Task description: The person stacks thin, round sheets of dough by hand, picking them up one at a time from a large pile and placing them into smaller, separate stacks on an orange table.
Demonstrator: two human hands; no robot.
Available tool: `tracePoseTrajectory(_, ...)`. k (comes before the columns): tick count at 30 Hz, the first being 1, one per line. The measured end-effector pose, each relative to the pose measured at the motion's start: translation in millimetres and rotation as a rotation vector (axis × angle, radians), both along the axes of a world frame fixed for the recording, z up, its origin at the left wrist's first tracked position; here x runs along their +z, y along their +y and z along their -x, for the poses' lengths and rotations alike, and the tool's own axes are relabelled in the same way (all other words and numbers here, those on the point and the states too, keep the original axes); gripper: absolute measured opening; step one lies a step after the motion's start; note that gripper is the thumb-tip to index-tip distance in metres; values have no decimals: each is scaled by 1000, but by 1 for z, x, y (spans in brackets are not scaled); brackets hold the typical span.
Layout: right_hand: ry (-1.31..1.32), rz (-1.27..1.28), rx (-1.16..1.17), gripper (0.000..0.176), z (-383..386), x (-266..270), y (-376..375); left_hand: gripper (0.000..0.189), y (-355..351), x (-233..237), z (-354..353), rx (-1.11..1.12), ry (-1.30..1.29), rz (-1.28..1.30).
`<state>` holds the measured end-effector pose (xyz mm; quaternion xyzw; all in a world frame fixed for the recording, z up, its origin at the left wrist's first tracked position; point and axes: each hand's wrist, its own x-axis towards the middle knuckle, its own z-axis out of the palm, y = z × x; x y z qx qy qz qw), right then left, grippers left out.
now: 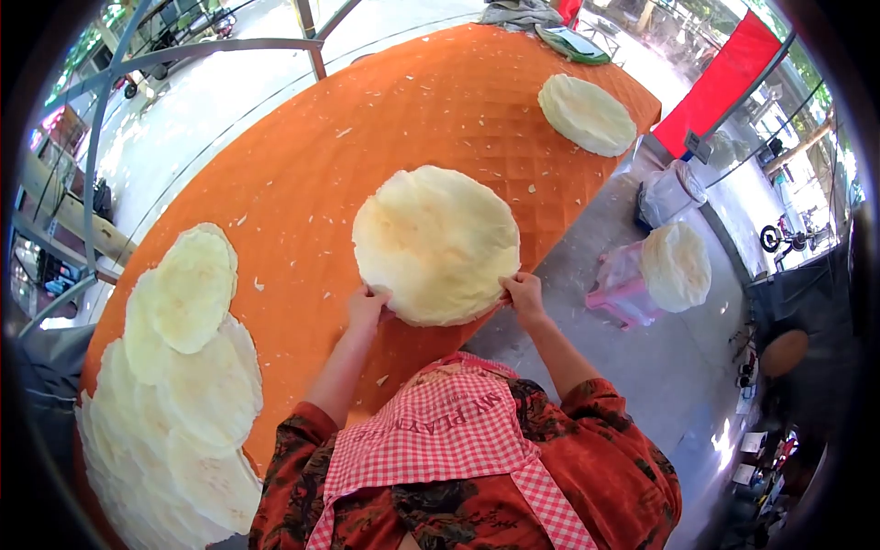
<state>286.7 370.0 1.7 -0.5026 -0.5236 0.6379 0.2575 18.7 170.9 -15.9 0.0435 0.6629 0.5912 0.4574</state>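
Observation:
A stack of thin pale round flatbreads (436,240) lies on the orange quilted cloth (403,119) in front of me. My left hand (367,305) grips its near left edge. My right hand (522,291) grips its near right edge, close to where the cloth ends. Both hands have fingers closed on the rim of the stack. I wear a red checked apron over a dark floral top.
Several overlapping flatbreads (179,367) are spread along the cloth's left side. Another round stack (587,113) sits at the far right corner. A further stack rests on a pink stool (674,266) on the grey floor to the right. Metal rails stand at the far left.

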Motion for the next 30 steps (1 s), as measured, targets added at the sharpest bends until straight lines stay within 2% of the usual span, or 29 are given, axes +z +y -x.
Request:
tracePoseTrajectory(4,-111,0,75,25,-10,-2,10,35,0,-11,3,-35,118,124)
tracePoseTrajectory(6,-205,51,92,25,-19,7,18,50,-1,-13,0,98,672,196)
tracePoseTrajectory(7,-336,-169,56,25,-20,13,21,58,0,-9,1,172,950,233)
tracePoseTrajectory(9,-585,-620,-14,37,-17,25,26,73,5,11,11,88,1262,184)
tracePoseTrajectory(10,-573,-786,51,44,-11,29,30,80,8,24,12,40,1413,160)
tracePoseTrajectory(12,-536,-1113,173,60,5,37,37,84,20,43,1,-136,1535,219)
tracePoseTrajectory(13,-603,-1133,278,64,15,47,34,87,28,49,-7,-232,1592,245)
tracePoseTrajectory(15,-742,-1153,485,72,31,60,26,87,36,50,-26,-365,1609,271)
tracePoseTrajectory(18,-782,-1052,564,74,40,33,43,86,43,42,-51,-496,1558,209)
tracePoseTrajectory(22,-743,-1225,673,74,48,20,42,85,49,27,-74,-586,1580,140)
tracePoseTrajectory(23,-703,-1291,684,74,45,-3,44,84,50,22,-75,-634,1565,155)
tracePoseTrajectory(25,-695,-1240,701,75,42,-10,39,82,51,14,-78,-719,1543,184)
tracePoseTrajectory(30,-754,-1175,793,75,47,-5,45,78,53,15,-81,-741,1476,204)
